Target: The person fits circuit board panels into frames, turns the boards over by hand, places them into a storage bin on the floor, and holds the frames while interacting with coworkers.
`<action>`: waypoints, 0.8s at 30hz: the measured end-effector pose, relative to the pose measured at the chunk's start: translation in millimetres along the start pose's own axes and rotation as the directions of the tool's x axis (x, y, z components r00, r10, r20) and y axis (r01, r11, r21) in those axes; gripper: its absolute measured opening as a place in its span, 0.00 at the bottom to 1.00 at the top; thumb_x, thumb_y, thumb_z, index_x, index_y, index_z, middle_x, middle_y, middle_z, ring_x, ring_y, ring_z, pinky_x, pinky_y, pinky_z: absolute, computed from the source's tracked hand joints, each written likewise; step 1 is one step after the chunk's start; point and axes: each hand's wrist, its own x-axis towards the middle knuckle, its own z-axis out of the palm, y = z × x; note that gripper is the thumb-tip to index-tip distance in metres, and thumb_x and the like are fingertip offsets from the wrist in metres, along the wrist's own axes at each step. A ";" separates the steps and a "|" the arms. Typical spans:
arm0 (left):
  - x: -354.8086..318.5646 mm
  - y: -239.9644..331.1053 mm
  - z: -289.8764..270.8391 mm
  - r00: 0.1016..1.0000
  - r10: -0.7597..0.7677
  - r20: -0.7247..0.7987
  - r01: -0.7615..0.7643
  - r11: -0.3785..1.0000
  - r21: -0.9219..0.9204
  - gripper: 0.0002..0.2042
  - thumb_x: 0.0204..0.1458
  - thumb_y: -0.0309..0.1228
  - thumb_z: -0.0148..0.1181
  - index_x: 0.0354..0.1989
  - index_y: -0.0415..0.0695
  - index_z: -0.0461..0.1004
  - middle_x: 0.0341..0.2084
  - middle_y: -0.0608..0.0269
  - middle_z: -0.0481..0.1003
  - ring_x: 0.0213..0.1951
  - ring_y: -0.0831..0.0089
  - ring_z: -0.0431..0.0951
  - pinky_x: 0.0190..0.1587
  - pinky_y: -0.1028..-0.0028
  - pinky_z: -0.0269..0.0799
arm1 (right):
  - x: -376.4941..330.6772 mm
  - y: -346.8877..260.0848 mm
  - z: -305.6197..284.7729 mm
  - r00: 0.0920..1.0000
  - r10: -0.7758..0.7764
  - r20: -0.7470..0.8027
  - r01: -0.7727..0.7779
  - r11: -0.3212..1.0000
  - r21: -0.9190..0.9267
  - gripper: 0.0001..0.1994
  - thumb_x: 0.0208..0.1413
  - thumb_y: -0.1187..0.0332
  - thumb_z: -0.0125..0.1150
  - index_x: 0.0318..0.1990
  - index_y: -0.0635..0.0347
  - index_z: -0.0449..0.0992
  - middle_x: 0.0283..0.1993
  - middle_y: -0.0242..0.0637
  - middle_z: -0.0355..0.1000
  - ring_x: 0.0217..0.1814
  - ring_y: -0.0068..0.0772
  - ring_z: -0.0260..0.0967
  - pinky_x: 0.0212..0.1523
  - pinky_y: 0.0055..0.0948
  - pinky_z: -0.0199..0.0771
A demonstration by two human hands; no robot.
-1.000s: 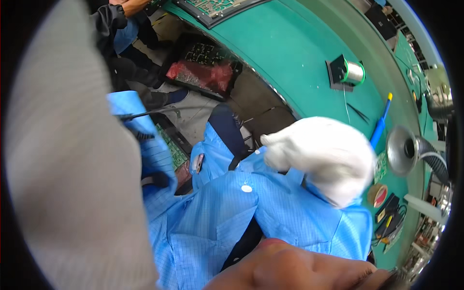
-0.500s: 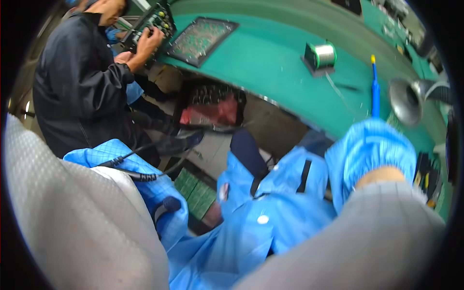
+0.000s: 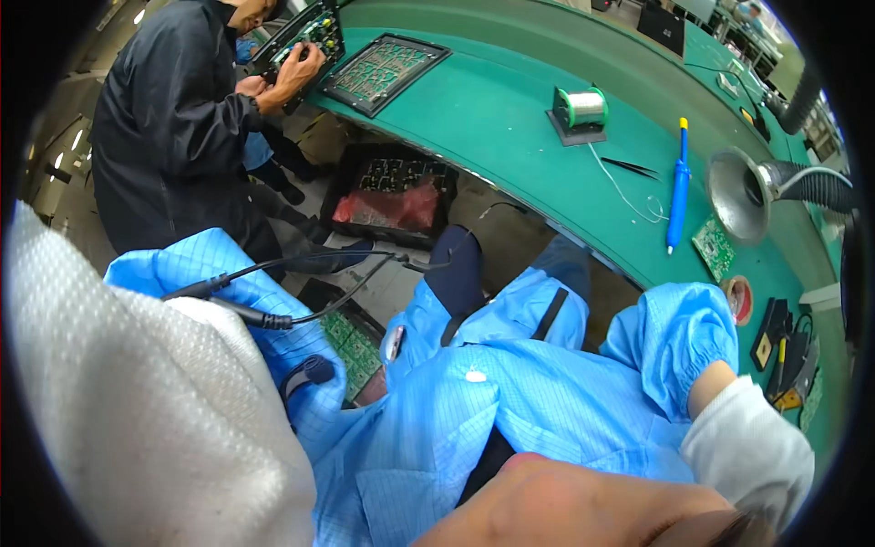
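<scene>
My right hand (image 3: 752,456), in a white glove with a blue cuffed sleeve (image 3: 679,342), hangs at the lower right over my blue coat (image 3: 510,401), close to the green workbench's edge (image 3: 510,137). Its fingers run out of sight at the rim and nothing shows in it. A large white textured glove, my left hand (image 3: 137,410), fills the lower left very near the camera, blurred. Black cables (image 3: 273,294) cross my left sleeve. On the bench lie a blue soldering pen (image 3: 676,187), a solder spool (image 3: 581,108), tweezers (image 3: 631,166) and a small green circuit board (image 3: 714,248).
A co-worker in a dark jacket (image 3: 173,137) holds a circuit board (image 3: 301,41) at the top left, beside a tray of boards (image 3: 383,73). A black bin with a red bag (image 3: 392,196) sits under the bench. A metal fume funnel (image 3: 743,193) and black tools (image 3: 784,342) stand right.
The view has swung up and left, bringing the co-worker and more of the bench in. My right hand has dropped from the middle of the picture to the lower right.
</scene>
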 end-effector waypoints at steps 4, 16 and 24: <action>27.4 31.1 39.8 0.985 0.162 0.060 -0.160 0.987 -0.031 0.28 0.51 0.18 0.59 0.63 0.37 0.62 0.52 0.51 0.69 0.49 0.65 0.73 0.46 0.71 0.73 | -1.9 -31.1 -33.9 0.949 0.309 -0.066 -0.128 0.567 0.814 0.10 0.63 0.74 0.47 0.47 0.71 0.68 0.45 0.54 0.73 0.47 0.46 0.73 0.41 0.37 0.77; 4.6 -55.0 245.2 0.862 -0.190 0.469 0.152 0.981 0.117 0.26 0.52 0.19 0.61 0.61 0.36 0.65 0.46 0.54 0.75 0.46 0.69 0.76 0.50 0.71 0.71 | -64.4 -62.4 -96.5 0.594 -0.065 -0.802 -0.594 0.636 -0.492 0.15 0.60 0.58 0.58 0.44 0.61 0.76 0.36 0.38 0.76 0.39 0.34 0.73 0.43 0.42 0.74; -48.3 -138.5 273.4 0.559 -0.032 0.828 -0.168 0.974 0.150 0.24 0.50 0.32 0.65 0.57 0.48 0.68 0.51 0.57 0.74 0.48 0.57 0.76 0.49 0.62 0.72 | -143.6 -84.6 -141.0 0.215 0.248 -0.944 -0.005 -0.967 -0.255 0.18 0.57 0.63 0.60 0.53 0.62 0.71 0.43 0.49 0.75 0.39 0.48 0.76 0.40 0.39 0.77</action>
